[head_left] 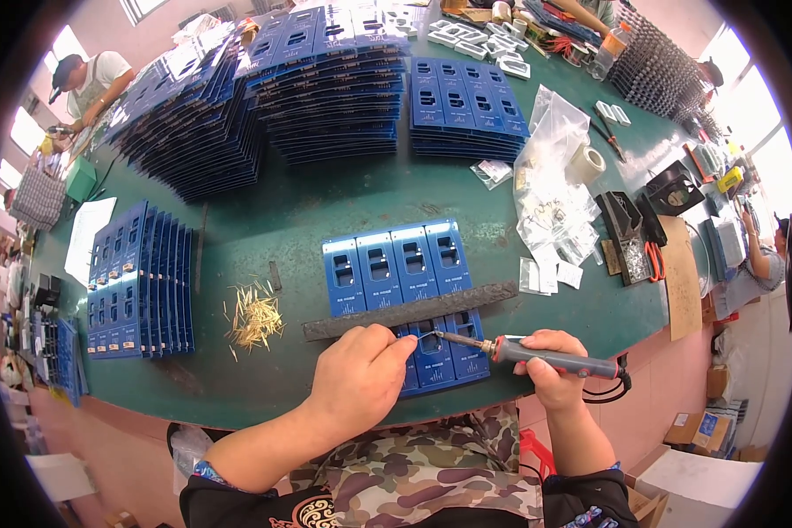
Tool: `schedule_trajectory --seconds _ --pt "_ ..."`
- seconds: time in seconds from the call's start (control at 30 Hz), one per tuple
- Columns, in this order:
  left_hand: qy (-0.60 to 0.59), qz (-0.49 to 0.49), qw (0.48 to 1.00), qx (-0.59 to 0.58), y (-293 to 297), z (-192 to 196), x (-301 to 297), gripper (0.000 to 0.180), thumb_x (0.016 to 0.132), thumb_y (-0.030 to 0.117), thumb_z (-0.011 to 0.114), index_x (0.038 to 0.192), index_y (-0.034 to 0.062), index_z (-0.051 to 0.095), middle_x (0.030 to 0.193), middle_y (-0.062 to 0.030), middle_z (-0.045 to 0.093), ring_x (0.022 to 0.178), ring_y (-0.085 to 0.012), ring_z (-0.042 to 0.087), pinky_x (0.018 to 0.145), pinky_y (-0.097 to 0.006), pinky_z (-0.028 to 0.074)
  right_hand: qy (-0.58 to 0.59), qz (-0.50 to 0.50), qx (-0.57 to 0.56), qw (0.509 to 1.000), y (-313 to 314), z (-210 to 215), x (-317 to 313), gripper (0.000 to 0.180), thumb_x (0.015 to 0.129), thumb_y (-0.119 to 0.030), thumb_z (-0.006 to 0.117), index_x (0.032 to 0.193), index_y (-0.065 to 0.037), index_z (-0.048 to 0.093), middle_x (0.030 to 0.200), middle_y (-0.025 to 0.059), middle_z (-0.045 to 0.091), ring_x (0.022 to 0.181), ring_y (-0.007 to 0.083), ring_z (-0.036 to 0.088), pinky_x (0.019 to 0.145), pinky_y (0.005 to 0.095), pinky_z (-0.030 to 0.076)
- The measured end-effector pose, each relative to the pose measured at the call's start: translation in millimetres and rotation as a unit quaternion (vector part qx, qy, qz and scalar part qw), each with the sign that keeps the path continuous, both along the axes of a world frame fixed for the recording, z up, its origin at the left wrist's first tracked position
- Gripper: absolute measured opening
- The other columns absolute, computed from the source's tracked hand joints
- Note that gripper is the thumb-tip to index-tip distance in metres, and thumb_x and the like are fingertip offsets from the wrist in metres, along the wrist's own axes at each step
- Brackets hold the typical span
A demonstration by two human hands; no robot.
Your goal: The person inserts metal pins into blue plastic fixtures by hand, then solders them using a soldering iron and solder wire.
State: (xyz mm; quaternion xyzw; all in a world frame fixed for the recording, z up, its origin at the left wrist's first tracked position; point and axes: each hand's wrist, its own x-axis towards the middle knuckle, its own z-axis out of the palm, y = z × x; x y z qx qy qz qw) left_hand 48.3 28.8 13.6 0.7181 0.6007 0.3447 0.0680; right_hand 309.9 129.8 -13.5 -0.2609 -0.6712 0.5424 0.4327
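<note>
So, well off to the left of the blue panel (pixel 396 282) in front of you, there's a row of panels standing on edge (pixel 119 295) with little light-coloured parts on them. My guess is those have had some work already, but I can't tell if they're finished. Behind and left of the panel are two tall stacks (pixel 326 106), so there's loads around, though whether they're done or waiting isn't clear. Just left of the panel is a loose heap of thin gold pins (pixel 255 319), so I'd say you've got plenty left to use. Your left hand (pixel 358 374) is over the panel's near left part, thumb and finger pinched together on what looks like a thin wire (pixel 425 335). A dark bar (pixel 414 310) lies across the middle of the panel. You look mid-joint on the near row; can't see which other spots are done. A shorter stack (pixel 466 136) sits behind the panel. Your right hand (pixel 554 383) is wrapped around the soldering iron (pixel 510 350), its tip down at the panel by the wire. Farther right of the panel you've got clear plastic bags (pixel 537 172), then a dark holder (pixel 623 233).
</note>
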Motion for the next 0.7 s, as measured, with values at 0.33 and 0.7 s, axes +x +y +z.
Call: schedule_trajectory --seconds 0.33,0.7 --pt "0.007 -0.002 1.000 0.002 0.2 -0.2 0.1 0.026 0.074 0.001 0.069 0.099 0.0055 0.067 0.082 -0.0061 0.058 0.068 -0.0260 0.057 0.058 -0.036 0.047 -0.004 0.006 0.008 1.000 0.8 0.0 -0.4 0.020 0.080 -0.005 0.068 0.098 0.003 0.065 0.069 0.0108 0.068 0.060 0.0165 0.063 0.058 0.0283 0.049" --pt "-0.017 -0.014 1.000 0.004 -7.0 2.3 2.2 0.026 0.074 0.000 0.070 0.099 0.0054 0.067 0.081 -0.0068 0.057 0.067 -0.0260 0.057 0.057 -0.037 0.047 0.080 -0.067 -0.087 0.991 -9.7 -1.4 5.0 0.019 0.083 -0.008 0.068 0.096 0.005 0.065 0.070 0.0108 0.065 0.061 0.0163 0.064 0.056 0.0260 0.049"
